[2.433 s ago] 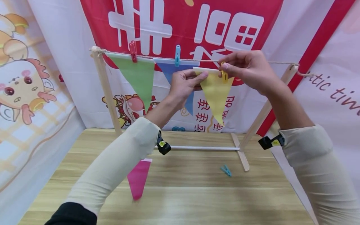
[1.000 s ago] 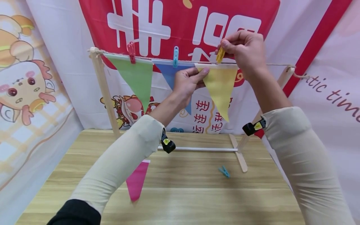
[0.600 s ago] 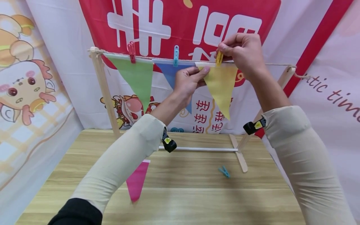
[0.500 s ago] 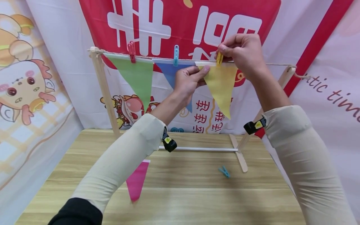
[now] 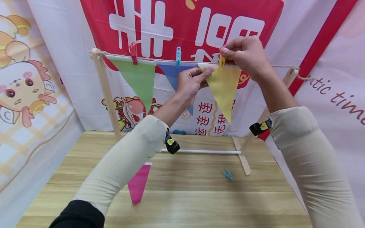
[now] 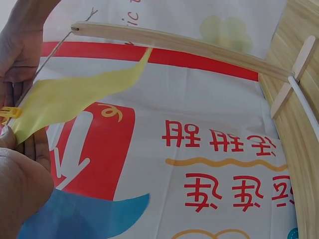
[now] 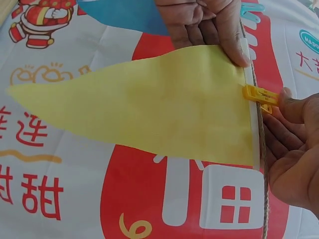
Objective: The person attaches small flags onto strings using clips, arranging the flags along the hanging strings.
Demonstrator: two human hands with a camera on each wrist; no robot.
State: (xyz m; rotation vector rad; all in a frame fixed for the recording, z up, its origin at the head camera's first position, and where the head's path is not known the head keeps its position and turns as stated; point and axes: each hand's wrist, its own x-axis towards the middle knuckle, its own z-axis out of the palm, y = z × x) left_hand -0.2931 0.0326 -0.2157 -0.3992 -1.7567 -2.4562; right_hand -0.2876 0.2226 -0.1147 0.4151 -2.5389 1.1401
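Note:
A yellow pennant [image 5: 225, 90] hangs with its white top edge along the string [image 5: 280, 66]. My left hand [image 5: 191, 83] pinches the pennant's upper left corner, thumb in front and fingers behind. With thumb and fingers my right hand [image 5: 247, 56] pinches the upper end of a yellow clothespin [image 5: 221, 61]. In the right wrist view, the jaws of the yellow clothespin [image 7: 260, 94] straddle the white edge and the string. To the left hang a blue pennant [image 5: 169, 74] under a light-blue clothespin [image 5: 178, 57] and a green pennant [image 5: 139, 79] under a red clothespin [image 5: 133, 53].
Wooden posts [image 5: 106, 91] carry the string, joined low down by a white rod [image 5: 205, 152]. On the wooden table [image 5: 199, 202] lie a pink pennant [image 5: 139, 183], partly behind the left sleeve, and a blue clothespin [image 5: 227, 174]. A printed cloth [image 5: 71, 79] hangs behind.
The yellow pennant has risen to the string. My right hand lifted the yellow clothespin above the string, then lowered it onto the pennant's top edge. My left hand kept its pinch.

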